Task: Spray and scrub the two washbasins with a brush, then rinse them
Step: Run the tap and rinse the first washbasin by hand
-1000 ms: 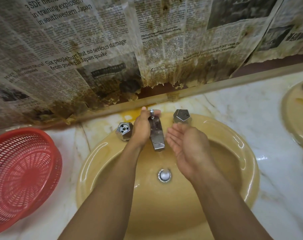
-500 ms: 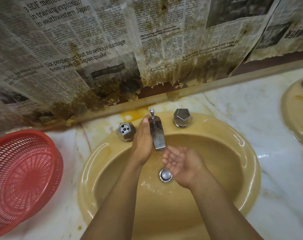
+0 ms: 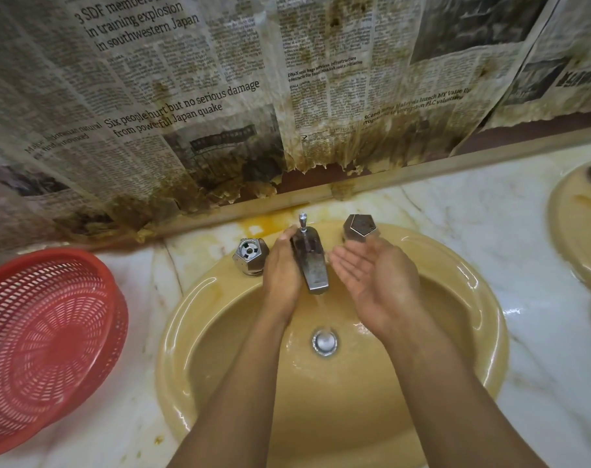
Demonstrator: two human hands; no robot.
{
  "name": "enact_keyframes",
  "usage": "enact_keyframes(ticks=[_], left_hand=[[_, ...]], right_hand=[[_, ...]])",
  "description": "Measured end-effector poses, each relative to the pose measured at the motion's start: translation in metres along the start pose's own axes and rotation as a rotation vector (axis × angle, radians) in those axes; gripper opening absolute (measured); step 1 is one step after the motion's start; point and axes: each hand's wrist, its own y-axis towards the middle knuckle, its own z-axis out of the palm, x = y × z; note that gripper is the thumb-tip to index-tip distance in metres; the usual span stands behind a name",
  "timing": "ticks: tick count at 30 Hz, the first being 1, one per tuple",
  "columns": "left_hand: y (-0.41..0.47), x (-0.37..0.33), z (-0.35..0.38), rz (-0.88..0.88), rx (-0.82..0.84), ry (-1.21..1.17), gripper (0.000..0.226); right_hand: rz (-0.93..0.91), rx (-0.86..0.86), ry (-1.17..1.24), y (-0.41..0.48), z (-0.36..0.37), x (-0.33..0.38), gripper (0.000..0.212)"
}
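The left grip (image 3: 282,266) curls round the tap spout (image 3: 313,266) at the yellow washbasin's (image 3: 174,339) back rim. Just right, the right grip (image 3: 375,278) hovers spread, palm up, with free bowl beneath. The second washbasin (image 3: 578,231) sits well right along the tabletop (image 3: 490,214).

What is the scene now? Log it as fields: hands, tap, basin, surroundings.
left hand: against spout's left side, fingers hidden
right hand: open, palm up, right of spout
water: running toward drain
basin: yellow, wet
left knob: cap missing
surroundings: red basket left, second basin right, stained newspaper behind
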Motion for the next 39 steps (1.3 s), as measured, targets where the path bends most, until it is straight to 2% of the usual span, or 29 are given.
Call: enact_keyframes(ticks=[2, 3, 6, 8, 12, 18, 21, 24, 27, 30, 32, 34, 36, 39], left_hand=[[-0.024, 0.010, 0.001, -0.092, -0.165, -0.230, 0.035], [-0.034, 0.017, 0.001, -0.185, -0.194, -0.343, 0.031], [-0.055, 0.030, 0.010, -0.547, -0.164, -0.677, 0.026], [-0.055, 0.031, 0.015, -0.711, -0.103, -0.816, 0.029], [-0.047, 0.023, 0.022, -0.840, -0.059, -0.898, 0.032], [-0.055, 0.007, 0.020, -0.911, -0.089, -0.837, 0.030], [-0.058, 0.000, 0.017, -0.906, -0.105, -0.797, 0.031], [-0.057, -0.004, 0.002, -0.872, -0.196, -0.791, 0.035], [-0.054, -0.025, -0.014, -0.765, -0.260, -0.751, 0.037], [-0.049, -0.066, -0.015, -0.583, -0.102, -0.619, 0.040], [-0.043, -0.093, -0.011, -0.505, 0.014, -0.534, 0.035], [-0.039, -0.109, -0.012, -0.446, 0.040, -0.453, 0.025], [-0.039, -0.106, -0.017, -0.399, -0.018, -0.394, 0.024], [-0.049, -0.077, -0.025, -0.405, -0.182, -0.412, 0.027]], right_hand=[[0.006, -0.055, 0.000, 0.004, -0.022, -0.007, 0.037], [0.011, -0.069, 0.001, 0.007, -0.033, -0.011, 0.038], [0.018, -0.083, -0.013, 0.013, -0.059, -0.016, 0.040], [0.009, -0.071, -0.037, 0.015, -0.071, -0.017, 0.040], [-0.017, -0.058, -0.038, 0.013, -0.091, -0.013, 0.041], [-0.009, -0.056, -0.015, 0.013, -0.109, -0.011, 0.044], [-0.014, -0.025, -0.042, 0.015, -0.108, -0.015, 0.046], [-0.046, 0.069, -0.133, 0.022, -0.094, -0.022, 0.047], [-0.140, 0.190, -0.265, 0.034, -0.061, -0.029, 0.045], [-0.237, 0.303, -0.414, 0.052, -0.022, -0.035, 0.039], [-0.269, 0.333, -0.516, 0.068, 0.000, -0.034, 0.048], [-0.261, 0.346, -0.605, 0.086, 0.018, -0.030, 0.071], [-0.245, 0.377, -0.659, 0.099, 0.029, -0.024, 0.084], [-0.271, 0.382, -0.732, 0.100, 0.035, -0.024, 0.085]])
